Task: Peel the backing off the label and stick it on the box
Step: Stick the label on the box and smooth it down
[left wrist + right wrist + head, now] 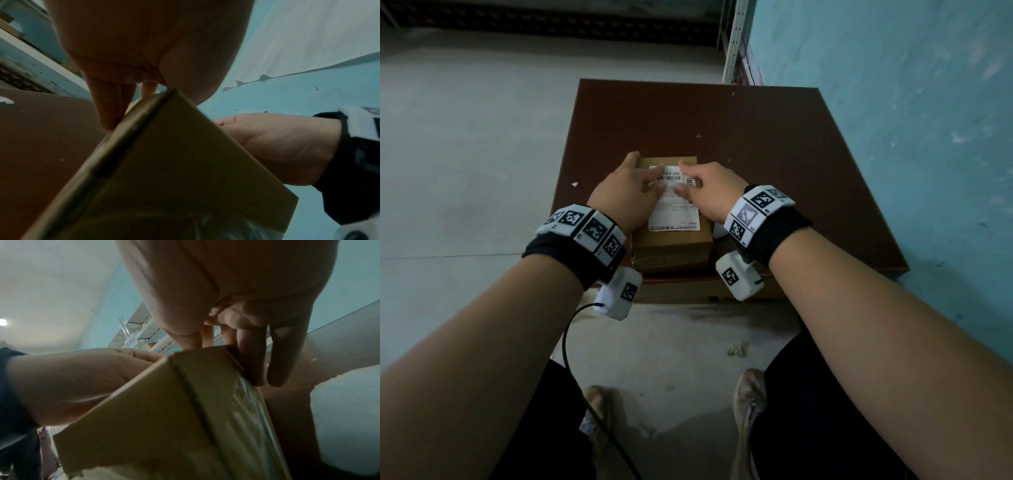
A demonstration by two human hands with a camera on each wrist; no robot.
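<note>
The label (674, 198) lies flat on top of the box (673, 245) at the counter's (774, 144) near edge, with the straight fingers of the left hand (625, 192) and right hand (710, 192) pressing its far half from either side.

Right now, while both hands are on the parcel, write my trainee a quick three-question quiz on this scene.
1. True or false: the label lies on top of the box.
2. What does the box rest on? A) bare floor B) brown table C) a lap
3. Fill in: the left hand and right hand both ____ the label.

Key: 1 true; 2 B; 3 press on.
</note>
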